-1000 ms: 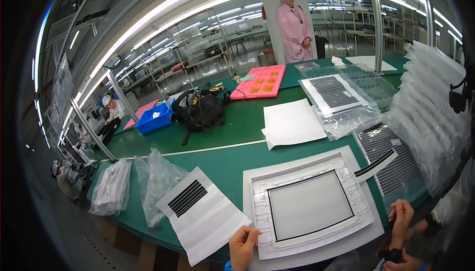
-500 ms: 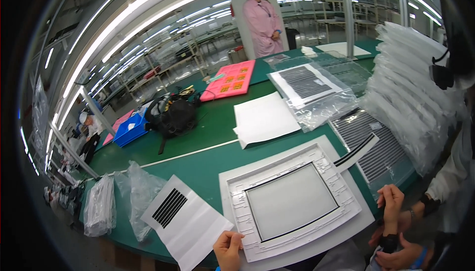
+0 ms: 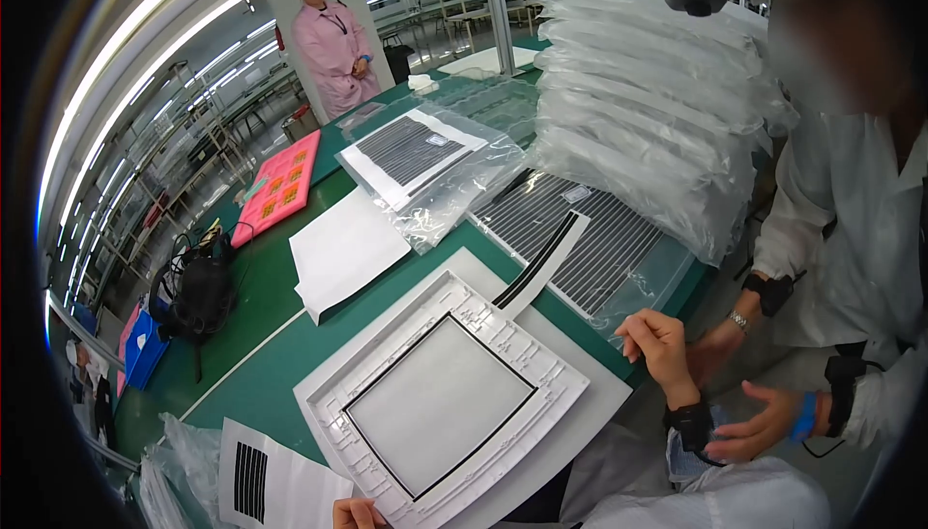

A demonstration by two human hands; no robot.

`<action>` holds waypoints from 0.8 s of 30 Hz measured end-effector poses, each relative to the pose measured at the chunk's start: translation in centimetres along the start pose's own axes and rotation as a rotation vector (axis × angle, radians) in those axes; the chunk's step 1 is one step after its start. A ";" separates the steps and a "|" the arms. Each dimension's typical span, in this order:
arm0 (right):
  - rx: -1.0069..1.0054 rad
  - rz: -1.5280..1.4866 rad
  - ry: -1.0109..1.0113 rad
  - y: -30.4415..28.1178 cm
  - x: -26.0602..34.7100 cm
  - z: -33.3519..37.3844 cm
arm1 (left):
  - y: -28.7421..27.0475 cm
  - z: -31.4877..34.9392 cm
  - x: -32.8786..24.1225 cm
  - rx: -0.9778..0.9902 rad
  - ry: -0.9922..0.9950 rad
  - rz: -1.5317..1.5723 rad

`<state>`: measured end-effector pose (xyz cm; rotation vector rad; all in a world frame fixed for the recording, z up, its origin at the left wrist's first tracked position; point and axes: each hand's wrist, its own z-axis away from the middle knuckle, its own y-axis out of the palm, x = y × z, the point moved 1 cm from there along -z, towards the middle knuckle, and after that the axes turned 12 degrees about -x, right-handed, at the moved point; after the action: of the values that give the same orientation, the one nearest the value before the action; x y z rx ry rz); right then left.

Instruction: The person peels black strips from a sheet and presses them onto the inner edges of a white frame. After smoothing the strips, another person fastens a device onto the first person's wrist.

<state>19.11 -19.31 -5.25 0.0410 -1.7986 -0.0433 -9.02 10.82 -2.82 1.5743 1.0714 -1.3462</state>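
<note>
A white plastic frame [image 3: 454, 283] with black strips along its inner opening lies on a white sheet [image 3: 604, 394] on the table. At its near left corner, my left hand [image 3: 358, 514] has curled fingers against the rim, partly cut off by the picture's lower edge. Right of the frame, my right hand [image 3: 659, 350] is raised with thumb and fingers drawn together; whether anything small is between them is hidden. A paper strip with black adhesive lines [image 3: 543, 263] sticks out past the frame's far side. Left of the frame lies a paper sheet with black strips [image 3: 280, 481].
A co-worker [image 3: 822, 239] sits close on the right, hands near my right wrist. Behind the frame are striped sheets in clear bags [image 3: 411, 157], white paper [image 3: 348, 249] and a tall stack of bagged parts [image 3: 648, 94]. A pink tray [image 3: 280, 186], black bag [image 3: 198, 287] and blue bin [image 3: 145, 350] stand left.
My view has swung to the right, so the table things appear further left and the co-worker shows more fully. My left hand stays at the frame's corner; my right hand remains raised.
</note>
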 end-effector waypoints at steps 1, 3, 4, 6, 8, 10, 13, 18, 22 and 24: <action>-0.002 0.000 -0.003 0.0 0.1 -0.1 | 0.1 0.0 -0.1 0.002 0.001 0.003; -0.002 0.012 -0.001 0.0 0.1 -0.2 | 0.4 0.0 -0.3 -0.009 0.013 -0.008; -0.001 0.009 -0.007 0.0 0.2 -0.3 | 0.5 0.0 -0.5 -0.011 0.017 -0.003; -0.011 0.017 0.007 0.0 0.3 -0.3 | 0.5 0.0 -0.6 -0.024 -0.005 -0.015; -0.004 0.026 0.000 0.1 0.5 0.0 | -0.3 -0.1 -0.2 -0.029 -0.022 -0.031; 0.024 0.044 0.024 0.3 0.4 0.1 | -0.6 0.0 -0.1 -0.047 -0.075 -0.034; 0.130 0.148 0.079 0.1 1.0 -0.3 | -1.1 -0.2 0.7 -0.007 0.056 -0.066; 0.246 0.535 -0.529 -0.2 7.5 -2.8 | -1.2 0.3 0.2 -0.053 -0.009 -0.063; 0.065 0.436 -0.481 -0.1 14.1 -6.6 | -1.3 0.2 0.5 -0.034 -0.105 -0.099; 0.079 0.362 -0.445 0.4 15.2 -8.0 | -1.2 0.2 0.6 -0.043 -0.098 -0.108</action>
<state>23.48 -19.74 11.41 -0.2563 -2.2255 0.2983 -10.20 11.15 -3.47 1.4218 1.1307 -1.4478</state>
